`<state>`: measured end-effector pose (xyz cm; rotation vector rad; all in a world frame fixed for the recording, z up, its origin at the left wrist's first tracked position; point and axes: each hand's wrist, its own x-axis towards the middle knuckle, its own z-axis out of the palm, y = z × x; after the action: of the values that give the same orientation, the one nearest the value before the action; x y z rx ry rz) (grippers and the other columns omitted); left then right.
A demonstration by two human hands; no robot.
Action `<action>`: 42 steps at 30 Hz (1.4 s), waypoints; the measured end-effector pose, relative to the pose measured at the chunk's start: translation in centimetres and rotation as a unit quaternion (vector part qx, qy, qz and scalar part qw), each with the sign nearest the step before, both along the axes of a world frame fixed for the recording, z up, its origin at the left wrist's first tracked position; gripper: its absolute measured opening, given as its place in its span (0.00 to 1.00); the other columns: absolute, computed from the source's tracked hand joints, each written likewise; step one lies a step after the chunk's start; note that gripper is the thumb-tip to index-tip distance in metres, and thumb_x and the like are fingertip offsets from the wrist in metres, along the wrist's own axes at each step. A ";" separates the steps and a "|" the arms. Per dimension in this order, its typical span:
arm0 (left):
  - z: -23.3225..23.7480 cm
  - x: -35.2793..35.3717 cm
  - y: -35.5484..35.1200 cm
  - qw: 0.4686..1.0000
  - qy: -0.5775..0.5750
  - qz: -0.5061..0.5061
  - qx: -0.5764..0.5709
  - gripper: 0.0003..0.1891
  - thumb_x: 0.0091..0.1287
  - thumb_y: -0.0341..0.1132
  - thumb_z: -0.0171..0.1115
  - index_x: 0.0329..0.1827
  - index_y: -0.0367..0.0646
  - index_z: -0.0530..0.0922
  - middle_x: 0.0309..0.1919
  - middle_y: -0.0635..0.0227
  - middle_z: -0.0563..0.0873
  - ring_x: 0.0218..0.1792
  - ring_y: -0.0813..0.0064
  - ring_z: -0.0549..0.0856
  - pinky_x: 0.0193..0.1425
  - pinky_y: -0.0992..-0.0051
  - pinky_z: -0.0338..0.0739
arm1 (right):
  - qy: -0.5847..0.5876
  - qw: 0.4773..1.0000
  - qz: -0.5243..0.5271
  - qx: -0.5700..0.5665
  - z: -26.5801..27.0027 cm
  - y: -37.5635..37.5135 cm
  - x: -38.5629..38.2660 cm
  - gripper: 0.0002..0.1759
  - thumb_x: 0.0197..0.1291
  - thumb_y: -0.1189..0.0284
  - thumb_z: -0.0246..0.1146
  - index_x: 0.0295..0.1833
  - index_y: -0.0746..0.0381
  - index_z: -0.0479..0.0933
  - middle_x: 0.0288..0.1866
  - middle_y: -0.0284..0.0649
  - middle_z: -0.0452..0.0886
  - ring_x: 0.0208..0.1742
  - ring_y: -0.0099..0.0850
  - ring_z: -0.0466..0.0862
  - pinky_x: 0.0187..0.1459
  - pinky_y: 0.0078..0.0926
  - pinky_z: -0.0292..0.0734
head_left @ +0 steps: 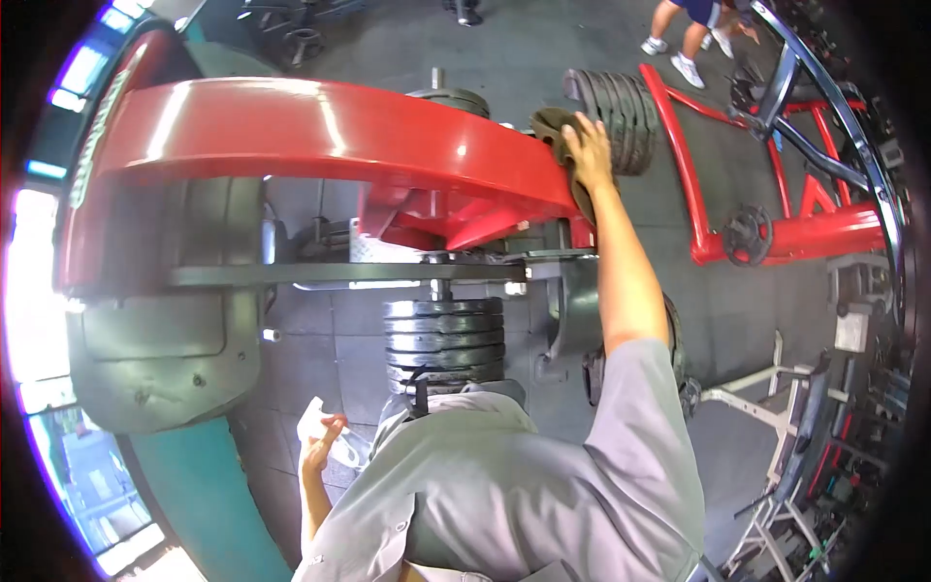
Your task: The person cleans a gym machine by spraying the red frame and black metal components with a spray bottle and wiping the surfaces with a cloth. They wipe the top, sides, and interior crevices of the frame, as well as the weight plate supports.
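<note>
My right hand (590, 160) lies over a dark brown cloth (555, 124), pressing it on the far right end of a thick red machine beam (320, 126). Its arm is stretched forward, and part of the cloth hangs past the beam's end. Low on the left, my left hand (322, 444) is closed around a spray bottle with a white head (313, 419) and a see-through body. The fingers on the bottle are partly hidden from above.
Black weight plates (444, 335) are stacked on a bar just before my body. More plates (621, 121) stand beyond the beam's right end. A grey padded seat back (160, 359) is at left. A red-framed machine (679, 165) stands at right, and a person's legs (690, 39) show behind it.
</note>
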<state>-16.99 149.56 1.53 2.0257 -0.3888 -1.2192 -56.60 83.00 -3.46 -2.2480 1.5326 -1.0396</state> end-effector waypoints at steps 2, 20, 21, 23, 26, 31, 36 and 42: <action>0.4 0.2 0.4 1.000 -0.013 0.003 0.004 0.39 0.63 0.34 0.74 0.74 0.34 0.63 0.42 0.64 0.87 0.42 0.75 0.84 0.51 0.72 0.79 | -0.004 0.999 -0.024 0.025 -0.3 0.3 -0.1 0.39 0.73 0.42 0.43 0.63 0.65 0.79 0.76 0.38 0.69 0.76 0.59 0.62 0.71 0.57 0.60; 3.8 -4.2 5.3 0.975 -0.179 0.131 -0.014 0.23 0.74 0.54 0.58 0.52 0.39 0.83 0.34 0.68 0.89 0.38 0.77 0.87 0.43 0.73 0.79 | -0.384 0.834 0.396 -0.025 24.3 31.2 33.6 0.30 0.74 0.53 0.53 0.66 0.68 0.74 0.60 0.51 0.77 0.59 0.49 0.77 0.59 0.44 0.70; 3.7 -4.5 6.7 0.972 -0.174 0.154 -0.032 0.24 0.74 0.55 0.58 0.53 0.40 0.83 0.35 0.68 0.89 0.37 0.77 0.86 0.43 0.73 0.79 | -0.349 0.829 0.428 -0.092 24.2 32.0 35.7 0.30 0.72 0.54 0.56 0.67 0.67 0.74 0.68 0.51 0.74 0.66 0.51 0.74 0.65 0.45 0.68; 3.3 -5.3 9.6 0.963 -0.197 0.182 -0.017 0.23 0.76 0.53 0.57 0.53 0.40 0.82 0.35 0.68 0.89 0.36 0.77 0.86 0.42 0.73 0.79 | -0.109 0.895 0.391 -0.187 20.5 34.2 38.3 0.29 0.69 0.57 0.60 0.68 0.66 0.73 0.78 0.49 0.65 0.75 0.53 0.67 0.72 0.46 0.62; 2.5 -6.1 14.0 0.950 -0.229 0.213 -0.010 0.24 0.77 0.54 0.54 0.53 0.39 0.82 0.33 0.66 0.89 0.36 0.76 0.86 0.42 0.73 0.80 | -0.290 0.883 0.361 -0.074 18.3 35.7 37.7 0.25 0.70 0.62 0.60 0.66 0.66 0.75 0.73 0.51 0.72 0.72 0.57 0.70 0.70 0.51 0.63; 0.0 -3.7 19.8 0.925 -0.178 0.330 -0.064 0.29 0.76 0.59 0.51 0.54 0.38 0.81 0.33 0.65 0.89 0.38 0.76 0.87 0.43 0.73 0.81 | -0.492 0.779 0.325 0.213 16.9 43.7 35.8 0.33 0.79 0.54 0.41 0.68 0.75 0.69 0.68 0.53 0.76 0.65 0.46 0.78 0.64 0.38 0.73; -1.0 3.5 21.8 0.935 -0.198 0.287 -0.060 0.32 0.76 0.62 0.50 0.55 0.37 0.81 0.33 0.65 0.89 0.34 0.76 0.87 0.40 0.74 0.80 | -0.309 0.796 0.516 0.068 17.2 49.5 47.7 0.36 0.71 0.52 0.58 0.74 0.65 0.65 0.74 0.53 0.67 0.75 0.51 0.66 0.75 0.45 0.59; -2.1 10.3 23.3 0.944 -0.169 0.273 -0.078 0.30 0.76 0.61 0.52 0.55 0.38 0.81 0.32 0.64 0.89 0.32 0.76 0.86 0.38 0.75 0.79 | -0.203 0.854 0.477 -0.034 16.3 48.4 50.7 0.30 0.71 0.62 0.58 0.75 0.58 0.66 0.81 0.49 0.57 0.80 0.56 0.56 0.78 0.52 0.52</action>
<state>-6.68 172.87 -0.61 2.0145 -0.0633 -0.4888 -5.92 131.39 12.89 -2.1685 0.1185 -1.0944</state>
